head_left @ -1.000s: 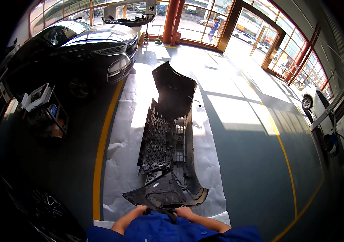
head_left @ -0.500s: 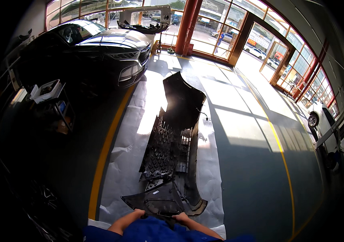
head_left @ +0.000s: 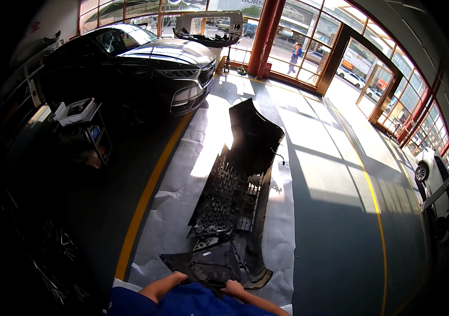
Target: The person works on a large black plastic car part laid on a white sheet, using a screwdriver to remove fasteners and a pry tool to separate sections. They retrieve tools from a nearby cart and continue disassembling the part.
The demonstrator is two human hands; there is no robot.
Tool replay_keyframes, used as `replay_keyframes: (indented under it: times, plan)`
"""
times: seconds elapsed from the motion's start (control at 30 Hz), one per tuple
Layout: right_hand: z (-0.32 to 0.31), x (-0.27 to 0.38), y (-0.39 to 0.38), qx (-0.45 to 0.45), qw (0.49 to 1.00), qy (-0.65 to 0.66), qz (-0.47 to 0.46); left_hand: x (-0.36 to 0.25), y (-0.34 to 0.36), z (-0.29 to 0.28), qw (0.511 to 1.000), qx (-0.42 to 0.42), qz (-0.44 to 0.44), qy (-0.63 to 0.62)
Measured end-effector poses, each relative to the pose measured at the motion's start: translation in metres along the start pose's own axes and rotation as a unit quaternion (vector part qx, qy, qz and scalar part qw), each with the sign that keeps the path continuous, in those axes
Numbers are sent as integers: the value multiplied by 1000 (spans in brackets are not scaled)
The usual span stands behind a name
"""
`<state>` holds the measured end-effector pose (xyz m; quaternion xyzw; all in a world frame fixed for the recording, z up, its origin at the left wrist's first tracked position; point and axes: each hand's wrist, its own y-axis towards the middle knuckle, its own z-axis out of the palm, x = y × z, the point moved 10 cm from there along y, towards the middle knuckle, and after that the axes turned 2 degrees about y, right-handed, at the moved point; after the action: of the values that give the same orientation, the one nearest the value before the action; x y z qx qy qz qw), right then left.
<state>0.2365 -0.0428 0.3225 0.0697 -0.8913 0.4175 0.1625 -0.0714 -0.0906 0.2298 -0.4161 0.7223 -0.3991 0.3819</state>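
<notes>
A long black car bumper [head_left: 230, 253], its perforated and ribbed inside face up, lies lengthwise on white sheeting [head_left: 161, 216]. A dark panel [head_left: 253, 137] with a short dangling wire forms its far end. My left hand [head_left: 177, 277] and my right hand [head_left: 232, 287] are closed at the bumper's near edge, apparently gripping it; my fingertips are partly hidden, and my blue clothing covers the space below them.
A black car [head_left: 145, 73] stands left, near a trolley [head_left: 77, 113] with a white tray. A dark wheel [head_left: 61, 242] is low left. A white vehicle [head_left: 430, 174] is right. A glazed wall and open doorway [head_left: 356, 68] are ahead; a person [head_left: 294, 58] is outside.
The view has swung so the bumper, car and doorway sit further right and lower at the far end. My hands stay closed at the near edge. The person outside has moved along the glass.
</notes>
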Motion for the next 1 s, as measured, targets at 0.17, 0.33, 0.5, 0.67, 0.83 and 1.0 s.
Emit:
replay_keyframes:
  times: [0.17,0.33,0.5,0.67,0.83,1.0]
  plan:
    - [88,-133,12,172,699,603,344,-117,-239,-11,934,281,219,-17]
    - [97,-59,6,169,772,553,265,4,-32,-13,997,31,22,-70]
    - [67,-102,-1,119,771,587,218,-32,17,23,998,-36,30,-33]
    - [-13,-73,-49,80,921,372,88,-31,-19,-19,979,-55,80,-177]
    - [-70,-19,-91,-13,915,392,-93,-63,-46,-11,824,139,95,-541]
    - [-77,3,-105,-70,909,370,-177,-100,-71,10,790,171,131,-574]
